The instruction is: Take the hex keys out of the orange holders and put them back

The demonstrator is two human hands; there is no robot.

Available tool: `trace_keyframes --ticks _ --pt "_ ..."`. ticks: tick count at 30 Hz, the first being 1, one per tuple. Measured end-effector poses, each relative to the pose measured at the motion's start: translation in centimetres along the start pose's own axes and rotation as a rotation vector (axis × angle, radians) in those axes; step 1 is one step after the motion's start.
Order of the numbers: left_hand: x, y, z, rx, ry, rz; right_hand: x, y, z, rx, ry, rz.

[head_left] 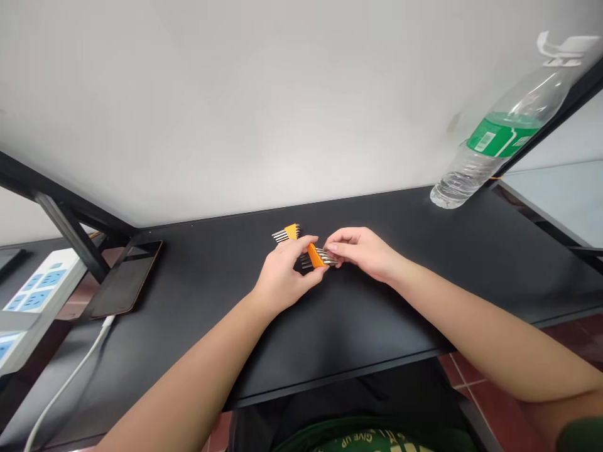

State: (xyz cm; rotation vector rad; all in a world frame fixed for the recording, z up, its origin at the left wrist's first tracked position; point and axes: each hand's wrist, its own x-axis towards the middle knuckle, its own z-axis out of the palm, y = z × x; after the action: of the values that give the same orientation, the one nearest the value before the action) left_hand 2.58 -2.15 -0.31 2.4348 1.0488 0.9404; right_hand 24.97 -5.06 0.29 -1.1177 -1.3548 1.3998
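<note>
**Both hands on the orange key holder**

Both hands meet in the middle of our black table [377, 314]. Our left hand [282, 279] is curled around an orange holder [315, 255] full of thin metal keys [325, 257]. It grips the orange part from the side. Our right hand [365, 251] is pinched narrow on the shiny ends of the keys that stick out to the right. We cannot tell which key the fingers have.

A second orange holder [288, 233] with its own metal keys lies flat on the table just behind our left hand. Nobody touches it.

We think we are in the middle of pulling one key out of the holder, or pushing one in. We think the next move needs a steady left hand and a small, straight tug or push from the right fingers, so the other keys stay put.

Far off to the right, a water bottle [494, 135] leans at the table's back corner. On the left, a phone [125, 279] lies dark, with a white power strip [32, 295] beside it.
</note>
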Motion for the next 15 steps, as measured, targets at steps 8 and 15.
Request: trace_keyframes --ticks 8,15 --pt "0.4 -1.9 0.0 0.007 -0.054 -0.047 0.3 0.0 -4.1 -1.174 0.061 -0.207" --pt "0.5 -1.3 -0.2 0.014 -0.122 -0.125 0.5 0.1 -3.6 -1.299 -0.022 -0.180"
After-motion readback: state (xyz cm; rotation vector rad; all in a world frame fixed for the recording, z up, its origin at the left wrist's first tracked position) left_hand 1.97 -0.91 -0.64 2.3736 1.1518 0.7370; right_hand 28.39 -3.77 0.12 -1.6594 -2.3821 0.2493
